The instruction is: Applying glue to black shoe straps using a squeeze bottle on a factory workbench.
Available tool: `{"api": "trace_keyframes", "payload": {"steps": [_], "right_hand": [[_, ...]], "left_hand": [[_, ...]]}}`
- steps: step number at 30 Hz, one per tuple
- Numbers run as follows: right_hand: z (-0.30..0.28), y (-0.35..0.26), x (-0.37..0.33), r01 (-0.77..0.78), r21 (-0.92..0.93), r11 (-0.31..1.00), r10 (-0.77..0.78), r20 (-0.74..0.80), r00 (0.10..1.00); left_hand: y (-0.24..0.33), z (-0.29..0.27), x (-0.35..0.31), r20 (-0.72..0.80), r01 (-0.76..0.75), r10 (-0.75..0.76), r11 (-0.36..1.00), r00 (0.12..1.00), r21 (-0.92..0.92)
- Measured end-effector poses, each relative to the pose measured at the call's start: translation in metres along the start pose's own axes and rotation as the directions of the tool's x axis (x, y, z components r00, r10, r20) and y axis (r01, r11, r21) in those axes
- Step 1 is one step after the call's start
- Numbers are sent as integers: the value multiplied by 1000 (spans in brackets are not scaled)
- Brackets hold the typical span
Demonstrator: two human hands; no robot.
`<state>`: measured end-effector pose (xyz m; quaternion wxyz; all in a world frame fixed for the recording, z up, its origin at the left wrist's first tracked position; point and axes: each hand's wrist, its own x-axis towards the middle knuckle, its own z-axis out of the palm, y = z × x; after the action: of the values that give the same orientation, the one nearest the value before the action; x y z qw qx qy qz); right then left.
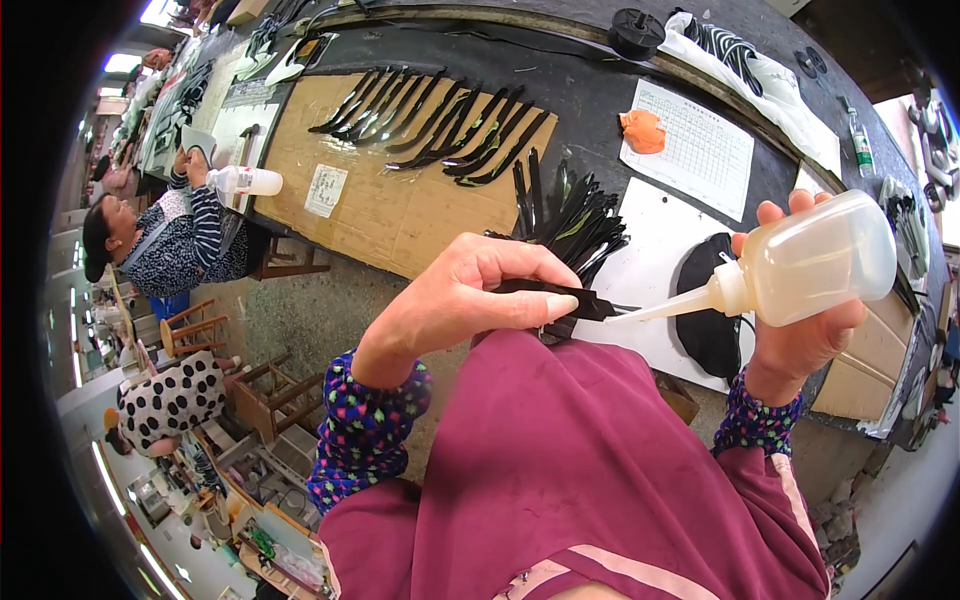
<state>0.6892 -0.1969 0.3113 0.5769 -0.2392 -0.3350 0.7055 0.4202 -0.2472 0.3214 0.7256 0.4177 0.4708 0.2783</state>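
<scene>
Projecting past the thumb and fingers of the left hand (470,295), a slim black piece (590,306) is pinched near its end, just above the lap covered by a purple apron (600,440) and by the near edge of the desk (585,105). The grip appears to be kept short of the end so that this end is left exposed. By the right hand (790,335), a translucent squeeze bottle (825,260) is grasped around its body and tilted over sideways, presumably so that its contents are brought to the narrow nozzle (670,304), which is aimed at the exposed end; whether the two are touching cannot be made out. Both hands are drawn close together, which would seem to allow the tip to be steered finely. Just beyond the left hand, a fanned bundle of dark strips (570,215) is piled, probably for easy reach. Farther off, a row of dark strips (430,125) is spread side by side on a cardboard sheet (400,235), perhaps so that they are kept apart. A black pouch (708,315) is laid on a white sheet (650,225), behind the nozzle.
</scene>
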Motion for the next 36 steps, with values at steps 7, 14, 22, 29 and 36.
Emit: {"api": "trace_keyframes", "payload": {"steps": [7, 14, 22, 29, 36], "right_hand": [[-2, -2, -2, 0, -33, 999, 0, -17, 1000], [3, -1, 1, 23, -56, 998, -26, -58, 998], [4, 4, 1, -16, -24, 1000, 15, -38, 999], [2, 5, 3, -39, -12, 999, 38, -5, 999], [-2, 5, 4, -29, -53, 998, 28, -9, 1000]], "left_hand": [[1, -2, 1, -13, 18, -18, 1000, 1000, 1], [-9, -1, 4, 30, 24, -23, 999, 999, -36], [-9, 5, 4, 63, -10, 4, 996, 998, 91], [-8, 5, 6, 102, -20, 11, 996, 995, 87], [-5, 6, 8, 84, 4, -12, 996, 996, 93]]}}
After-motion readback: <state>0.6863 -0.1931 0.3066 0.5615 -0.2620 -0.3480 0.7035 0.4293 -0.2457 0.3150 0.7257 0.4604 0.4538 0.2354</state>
